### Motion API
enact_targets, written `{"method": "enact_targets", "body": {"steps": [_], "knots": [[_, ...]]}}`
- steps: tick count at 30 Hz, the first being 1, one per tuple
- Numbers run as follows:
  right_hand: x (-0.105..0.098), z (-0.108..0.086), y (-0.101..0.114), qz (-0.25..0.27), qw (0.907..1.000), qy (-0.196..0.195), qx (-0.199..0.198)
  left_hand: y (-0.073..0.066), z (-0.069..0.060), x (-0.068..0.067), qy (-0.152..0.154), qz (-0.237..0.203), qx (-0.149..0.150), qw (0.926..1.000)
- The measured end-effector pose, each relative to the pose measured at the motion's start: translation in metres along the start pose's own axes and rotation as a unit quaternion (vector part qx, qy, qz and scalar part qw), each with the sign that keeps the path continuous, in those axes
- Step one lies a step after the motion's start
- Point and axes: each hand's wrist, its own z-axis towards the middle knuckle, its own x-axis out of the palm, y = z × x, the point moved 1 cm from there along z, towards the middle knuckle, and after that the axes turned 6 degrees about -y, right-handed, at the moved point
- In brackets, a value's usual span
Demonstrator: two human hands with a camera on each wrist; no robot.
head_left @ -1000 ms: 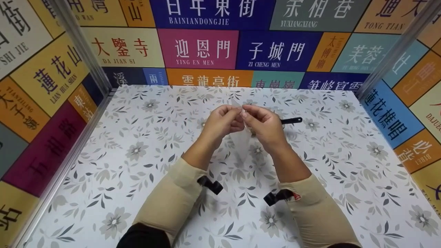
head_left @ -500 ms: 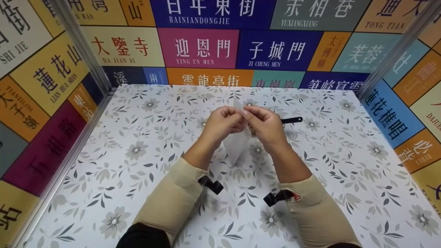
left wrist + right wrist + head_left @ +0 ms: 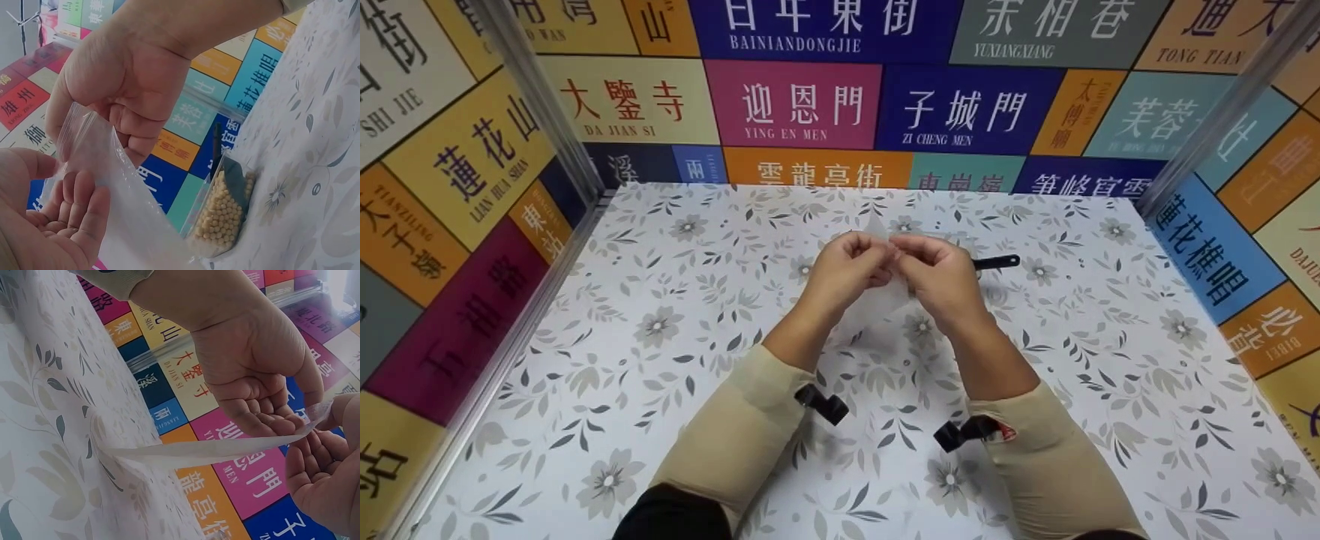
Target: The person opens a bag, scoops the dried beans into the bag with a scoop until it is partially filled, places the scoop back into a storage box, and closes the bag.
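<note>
Head view: nearest to us are the two sleeves (image 3: 735, 427), each with a black strap mount near the wrist, above the flowered table (image 3: 660, 420). Beyond the cuffs, the left hand (image 3: 847, 271) and the right hand (image 3: 941, 274) meet at the middle of the scene.

Their fingertips are drawn together: thumb and finger of each pinch the top edge of a clear bag (image 3: 126, 191), and the left hand's other fingers curl loosely beside it. The bag hangs flat between the hands and looks unfilled; whether its low end touches the table we cannot tell.

Half a second ago its near part showed as a pale flap below the hands; now it is barely visible against the flowers, while the hands have hardly moved. We take this as the bag turning in their grip, with the work still at its top edge. We see no plain gap in its mouth.

Farther off and to the right stands a clear tub (image 3: 198, 205) of pale round beans (image 3: 216, 222), with a black handle (image 3: 997, 262) jutting out to the right. From the head the right hand blocks most of the tub. Lettered panels (image 3: 795, 105) close off the far side.
</note>
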Motion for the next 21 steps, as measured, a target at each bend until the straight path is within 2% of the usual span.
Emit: {"method": "enact_targets", "body": {"steps": [7,16,21], "knots": [[0.0001,0.0008,-0.0015,-0.002,1.0000,0.006,0.003,0.0031,0.0007,-0.0017,-0.018,0.047,0.030,0.9983],[-0.0001,0.0022,-0.0036,-0.015,0.9997,-0.001,0.018,0.0096,0.0049,-0.0026,-0.020,0.064,0.051,0.9964],[-0.0013,0.0044,-0.0061,-0.021,0.9997,0.002,0.015,0.0088,0.0040,-0.0021,-0.022,0.110,0.069,0.9913]]}}
